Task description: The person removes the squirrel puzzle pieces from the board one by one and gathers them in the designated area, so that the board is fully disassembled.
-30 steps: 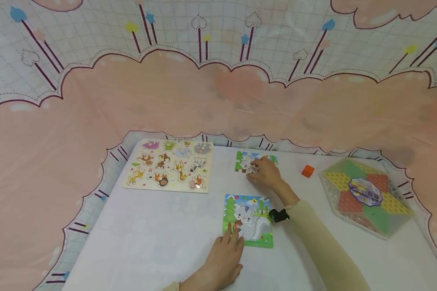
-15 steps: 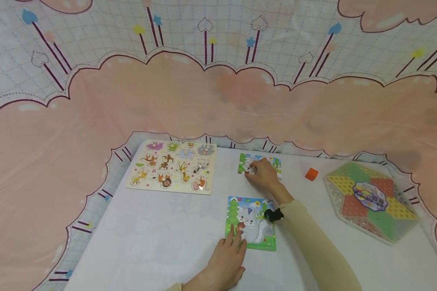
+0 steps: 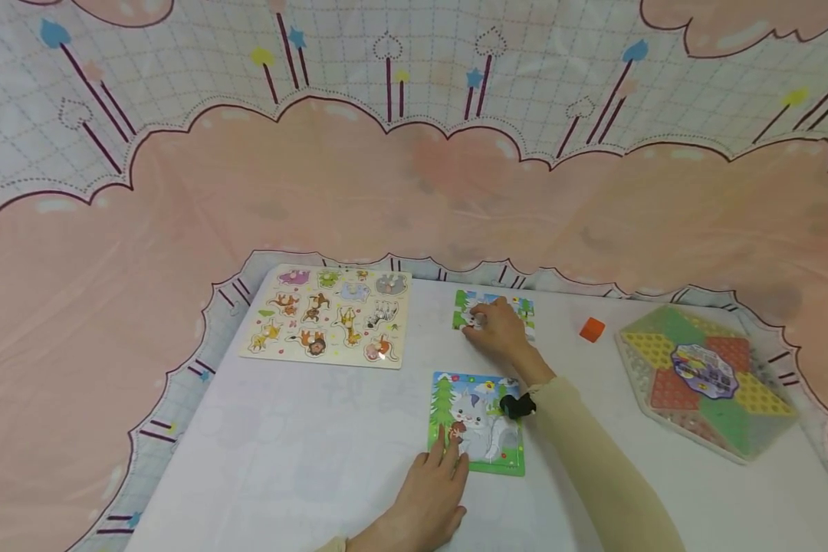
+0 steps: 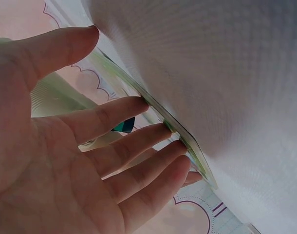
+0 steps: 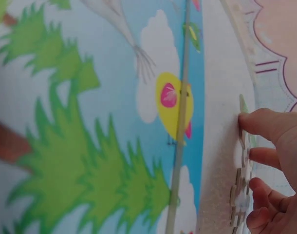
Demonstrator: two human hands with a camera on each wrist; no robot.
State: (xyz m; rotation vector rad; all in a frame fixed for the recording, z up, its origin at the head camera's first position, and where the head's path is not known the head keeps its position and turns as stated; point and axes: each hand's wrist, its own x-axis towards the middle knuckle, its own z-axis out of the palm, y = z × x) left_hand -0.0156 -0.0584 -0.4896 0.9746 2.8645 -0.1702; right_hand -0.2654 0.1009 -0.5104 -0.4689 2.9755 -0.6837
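On the white table lies a framed squirrel jigsaw puzzle [image 3: 479, 437], also large in the right wrist view. My left hand [image 3: 431, 487] rests with fairly straight fingers on its lower left corner; in the left wrist view the fingertips [image 4: 176, 144] touch the board's surface. Behind it lies a second group of jigsaw puzzle pieces [image 3: 461, 310], forming a similar picture. Over these my right hand [image 3: 504, 331] has its thumb and index finger curled at a greyish puzzle piece [image 3: 481, 320]. The hand partly covers that piece. In the right wrist view the thumb touches a piece's edge [image 5: 243, 134].
A wooden animal peg puzzle [image 3: 327, 316] lies at the back left. An orange block [image 3: 592, 330] sits right of the right hand. Farther right is a hexagonal clear case [image 3: 707, 383] with coloured panels. A patterned cloth [image 3: 400, 199] rises behind the table.
The view shifts slightly to the right and down between the first two frames, then stays. My right hand keeps its place over the pieces with small finger movement; the left hand stays on the framed puzzle.
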